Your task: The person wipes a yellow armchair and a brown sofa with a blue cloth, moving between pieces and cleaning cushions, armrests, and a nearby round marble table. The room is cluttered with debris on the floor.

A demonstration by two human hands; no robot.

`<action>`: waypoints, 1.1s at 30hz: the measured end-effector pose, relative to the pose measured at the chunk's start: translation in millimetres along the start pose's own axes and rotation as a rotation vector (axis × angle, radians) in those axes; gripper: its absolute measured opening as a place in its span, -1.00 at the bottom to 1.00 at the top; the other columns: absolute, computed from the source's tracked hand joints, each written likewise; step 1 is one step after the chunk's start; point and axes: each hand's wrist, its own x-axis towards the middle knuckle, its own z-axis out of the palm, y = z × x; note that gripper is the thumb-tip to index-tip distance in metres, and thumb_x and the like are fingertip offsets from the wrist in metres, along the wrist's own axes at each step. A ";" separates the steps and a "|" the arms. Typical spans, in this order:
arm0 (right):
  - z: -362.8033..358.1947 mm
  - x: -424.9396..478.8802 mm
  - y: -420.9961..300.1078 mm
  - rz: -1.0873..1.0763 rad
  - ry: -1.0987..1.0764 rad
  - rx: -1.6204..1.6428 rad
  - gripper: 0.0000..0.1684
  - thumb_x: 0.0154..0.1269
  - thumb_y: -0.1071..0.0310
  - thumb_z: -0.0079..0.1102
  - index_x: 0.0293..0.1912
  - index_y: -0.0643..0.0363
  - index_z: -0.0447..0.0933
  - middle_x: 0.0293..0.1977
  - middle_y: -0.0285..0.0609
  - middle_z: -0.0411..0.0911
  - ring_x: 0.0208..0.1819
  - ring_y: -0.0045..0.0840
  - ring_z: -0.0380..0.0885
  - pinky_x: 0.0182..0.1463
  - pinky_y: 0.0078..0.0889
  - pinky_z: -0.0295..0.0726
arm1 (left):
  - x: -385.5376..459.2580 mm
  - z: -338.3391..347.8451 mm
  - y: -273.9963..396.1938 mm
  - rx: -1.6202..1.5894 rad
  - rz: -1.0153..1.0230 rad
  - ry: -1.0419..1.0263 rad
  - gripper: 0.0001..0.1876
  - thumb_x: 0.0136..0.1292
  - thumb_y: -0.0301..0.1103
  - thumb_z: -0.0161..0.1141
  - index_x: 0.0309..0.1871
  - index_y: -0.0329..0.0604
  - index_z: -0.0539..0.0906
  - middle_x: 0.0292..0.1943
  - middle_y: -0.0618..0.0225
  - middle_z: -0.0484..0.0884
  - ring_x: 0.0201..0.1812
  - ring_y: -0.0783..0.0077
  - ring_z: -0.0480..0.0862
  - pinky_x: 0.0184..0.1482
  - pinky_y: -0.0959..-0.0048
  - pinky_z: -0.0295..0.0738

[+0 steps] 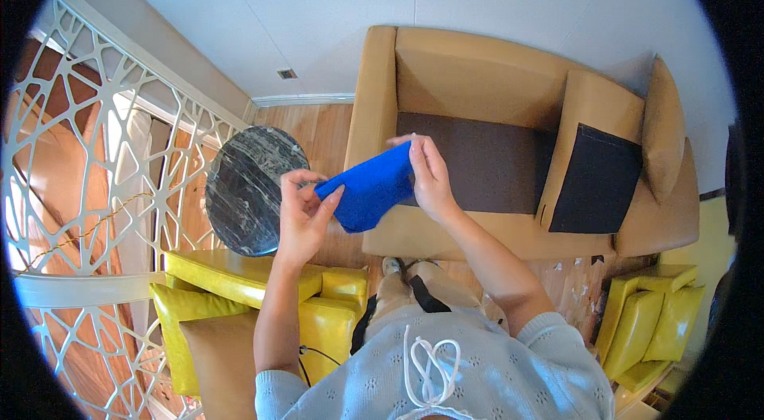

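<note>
A folded blue cloth (373,187) is stretched between my two hands, in the air before me. My left hand (304,211) pinches its left corner, thumb on top. At the upper right corner, my right hand (428,172) grips the cloth between thumb and fingers. Beyond the hands stands a tan sofa (477,80) whose dark seat base (477,166) shows without a cushion. A tan cushion with a black underside (597,178) leans on edge at the sofa's right part.
A round dark marble table (256,187) stands left of the sofa. Nearer are a yellow armchair (239,277) and a brown cushion (224,360). A white lattice screen (101,181) lines the left; another yellow chair (650,324) is at right. Small scraps lie on the wooden floor (558,283).
</note>
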 end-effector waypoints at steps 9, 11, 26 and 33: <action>28.4 -24.1 -28.9 -0.036 0.099 0.043 -0.78 0.55 0.30 0.15 -0.02 0.13 0.31 -0.46 -0.42 0.31 -0.43 -0.80 0.25 -0.37 -0.64 0.27 | -3.2 -11.9 -1.2 -0.079 0.232 0.236 -0.47 0.47 -0.53 0.18 0.37 -0.13 0.16 -0.14 0.26 0.64 -0.20 0.64 0.56 -0.15 0.62 0.48; 34.0 -33.5 -39.4 -0.039 0.140 0.060 -0.70 0.52 0.34 0.19 0.07 0.12 0.28 -0.47 -0.41 0.34 -0.43 -0.80 0.29 -0.36 -0.69 0.27 | -5.1 -19.8 -4.3 0.012 0.329 0.240 -0.53 0.47 -0.53 0.18 0.32 -0.16 0.23 -0.11 0.31 0.58 -0.23 0.64 0.51 -0.17 0.62 0.43; 43.1 -22.9 -132.8 0.540 -0.871 -0.381 -0.40 0.32 -0.11 0.38 0.10 0.17 0.66 -0.12 -0.16 0.72 -0.12 -0.56 0.66 -0.04 -0.45 0.63 | -0.7 -38.9 63.8 -0.065 -0.024 -0.385 -0.60 0.39 -0.43 0.30 0.09 -0.08 0.27 -0.29 0.37 0.64 -0.30 0.58 0.60 -0.25 0.52 0.53; 10.2 -33.8 -131.2 0.536 -0.521 0.070 -0.53 0.52 0.00 0.17 0.17 0.15 0.59 -0.04 -0.25 0.68 -0.06 -0.64 0.62 0.06 -0.48 0.59 | -11.0 -52.0 30.9 -0.217 -0.110 -0.672 -0.67 0.26 -0.51 0.43 -0.08 -0.05 0.45 -0.12 0.45 0.57 -0.10 0.60 0.59 -0.01 0.53 0.55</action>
